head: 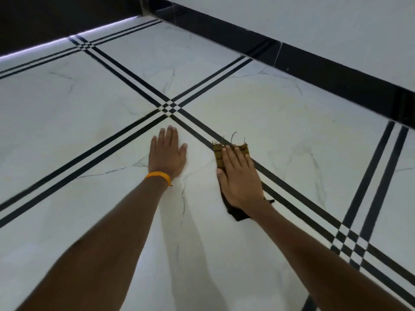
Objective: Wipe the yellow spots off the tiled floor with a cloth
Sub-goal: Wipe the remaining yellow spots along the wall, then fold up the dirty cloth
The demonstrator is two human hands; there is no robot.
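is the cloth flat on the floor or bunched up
Flat: the cloth lies pressed on the floor under the open right hand.

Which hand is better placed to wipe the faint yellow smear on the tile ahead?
Right. The right hand presses the cloth flat on the floor, and the smear lies just beyond it. The left hand lies bare and flat, holding nothing, likely as a support.

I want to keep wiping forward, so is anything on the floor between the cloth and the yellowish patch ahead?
Nothing visible. Only bare tile lies between the cloth under the right hand and the faint yellowish patch; the left hand rests off to the side.
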